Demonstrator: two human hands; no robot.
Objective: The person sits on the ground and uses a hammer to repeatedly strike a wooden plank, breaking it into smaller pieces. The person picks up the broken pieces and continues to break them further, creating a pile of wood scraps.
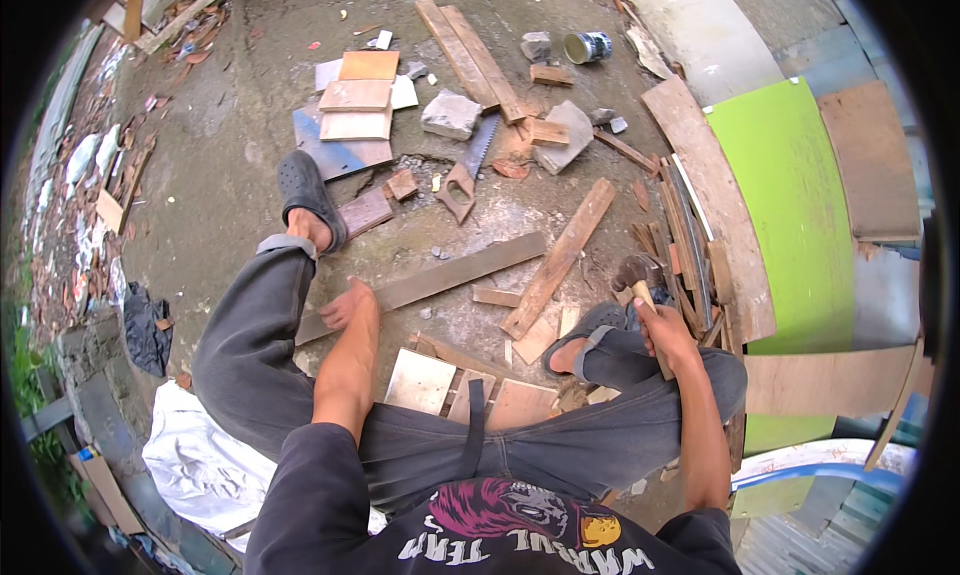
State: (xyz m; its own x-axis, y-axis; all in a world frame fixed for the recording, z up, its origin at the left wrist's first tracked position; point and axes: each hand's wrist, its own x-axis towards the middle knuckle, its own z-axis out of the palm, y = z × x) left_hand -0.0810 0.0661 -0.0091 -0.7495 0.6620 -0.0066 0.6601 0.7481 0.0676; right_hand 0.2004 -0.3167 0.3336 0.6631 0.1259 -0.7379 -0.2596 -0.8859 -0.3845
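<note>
A long grey-brown wooden plank (460,271) lies slantwise on the ground before me, one end at my left knee. My left hand (350,305) is closed over that near end, its thumb by the far edge; the hand hides part of the wood. At my right knee, my right hand (662,327) grips the wooden handle of a hammer (638,281), its dark head pointing away from me. A second, rougher plank (560,260) lies between my feet. Under my lap, short flat boards (420,380) show partly.
A handsaw (462,187) lies beyond the planks beside stone blocks (450,115) and wood offcuts (548,133). Stacked boards (357,97) are at the far left, a tin can (587,47) far off. Loose wood strips (690,245) and a green panel (785,205) border the right.
</note>
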